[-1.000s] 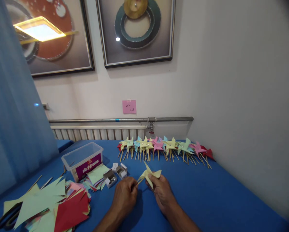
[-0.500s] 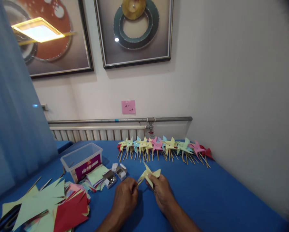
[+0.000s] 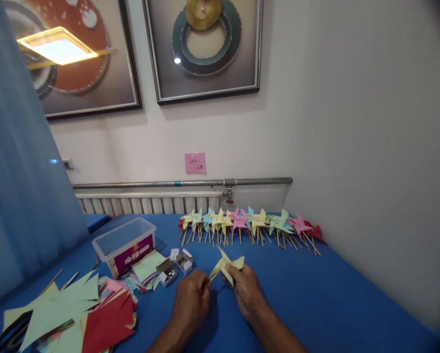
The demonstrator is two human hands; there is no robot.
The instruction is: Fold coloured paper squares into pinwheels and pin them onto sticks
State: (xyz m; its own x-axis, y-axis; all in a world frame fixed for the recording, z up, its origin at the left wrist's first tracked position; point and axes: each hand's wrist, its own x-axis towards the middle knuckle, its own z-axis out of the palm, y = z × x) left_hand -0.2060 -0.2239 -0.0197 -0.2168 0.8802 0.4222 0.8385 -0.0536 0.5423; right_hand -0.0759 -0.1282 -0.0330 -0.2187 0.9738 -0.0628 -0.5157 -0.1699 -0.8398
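Note:
Above the blue-covered table, a pale yellow paper pinwheel [image 3: 223, 267] is between my two hands. My right hand [image 3: 247, 289] is closed on it, with the thumb pressed near the pinwheel's centre. At its left side, my left hand [image 3: 192, 296] is closed in a pinch at the pinwheel's lower left edge. What exactly lies between the left fingertips is mostly hidden. Two small open boxes, one [image 3: 167, 272] with shiny little pieces inside and another [image 3: 184, 262], stand just beyond my left hand.
Several finished pinwheels [image 3: 238, 221] on sticks lie in a row along the back. At left are a clear plastic tub [image 3: 131, 245], a stack of cut paper [image 3: 146, 269], red sheets [image 3: 109, 321], pale green sheets [image 3: 63, 306] and black-handled scissors [image 3: 12, 333]. A radiator [image 3: 149, 202] lines the wall.

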